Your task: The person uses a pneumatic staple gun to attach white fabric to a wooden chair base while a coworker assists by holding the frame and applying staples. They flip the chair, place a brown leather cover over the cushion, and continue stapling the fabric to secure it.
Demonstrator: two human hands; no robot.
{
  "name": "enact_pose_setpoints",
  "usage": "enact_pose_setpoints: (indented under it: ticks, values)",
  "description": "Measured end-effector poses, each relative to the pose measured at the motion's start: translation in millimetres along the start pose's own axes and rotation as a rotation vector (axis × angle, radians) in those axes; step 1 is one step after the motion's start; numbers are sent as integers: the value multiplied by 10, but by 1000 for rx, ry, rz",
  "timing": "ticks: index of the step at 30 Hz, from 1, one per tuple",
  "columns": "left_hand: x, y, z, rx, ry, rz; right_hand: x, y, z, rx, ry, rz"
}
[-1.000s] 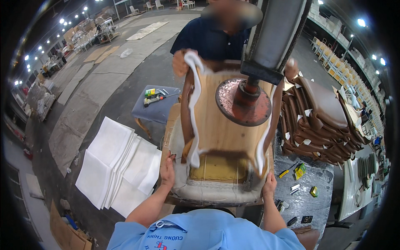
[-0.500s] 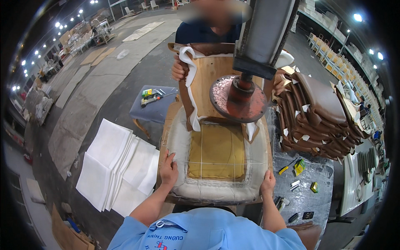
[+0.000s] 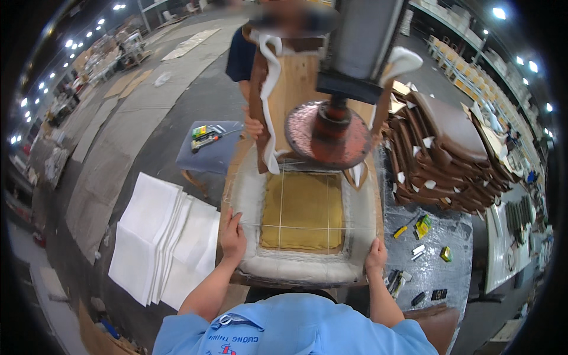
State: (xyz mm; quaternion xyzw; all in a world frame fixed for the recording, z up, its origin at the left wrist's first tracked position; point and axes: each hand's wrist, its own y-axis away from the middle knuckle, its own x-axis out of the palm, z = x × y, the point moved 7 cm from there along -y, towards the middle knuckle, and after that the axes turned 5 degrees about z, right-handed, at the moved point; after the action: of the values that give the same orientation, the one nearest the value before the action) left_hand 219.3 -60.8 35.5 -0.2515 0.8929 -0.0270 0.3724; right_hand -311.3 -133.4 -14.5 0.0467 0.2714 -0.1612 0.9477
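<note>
In front of me lies a padded frame [image 3: 307, 269], whitish cushioning around a sunken yellow-tan rectangle [image 3: 305, 207], with thin strings crossing over it. My left hand [image 3: 232, 239] grips its left edge, fingers bent onto the rim. At the right edge my right hand [image 3: 376, 257] is closed around the side, its fingertips partly hidden. Beyond, a co-worker's hand [image 3: 254, 125] holds the side of a wooden seat panel [image 3: 296, 77] with a brown cover [image 3: 258, 100] and white lining hanging around it. Over this panel hangs a round press plate [image 3: 328, 136].
The press column [image 3: 364, 47] rises beyond the frame. To the right, a pile of brown seat covers [image 3: 444, 148] and a plastic-wrapped table [image 3: 438, 236] with small boxes and a yellow screwdriver [image 3: 400, 231]. White sheets [image 3: 148, 236] lie left, near a blue-grey stool [image 3: 210, 151] carrying tools.
The co-worker's wooden panel with its brown cover has tipped up at its far side, and the co-worker's visible hand has slid nearer. My hands keep their places on the frame; my view shifted slightly.
</note>
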Motion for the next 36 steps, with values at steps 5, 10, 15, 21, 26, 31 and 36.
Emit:
enact_pose_setpoints:
  ticks: [5,10,15,21,26,31,36]
  values:
    - [-8,130,-258,67,-249,-46,-18,-67,-5,43,-2,107]
    - [354,752,-954,397,100,165,-111,136,575,-352,480,87]
    - [737,977,-1108,411,-49,422,337,681,955,-644,594,326]
    - [877,924,-994,314,-100,564,628,884,756,-424,564,590]
    - [870,951,-1003,283,-103,527,633,876,791,-513,581,592]
    - [741,955,-1082,377,-42,344,576,861,778,-498,424,629]
    - [735,964,-1077,352,-9,313,583,855,693,-424,455,658]
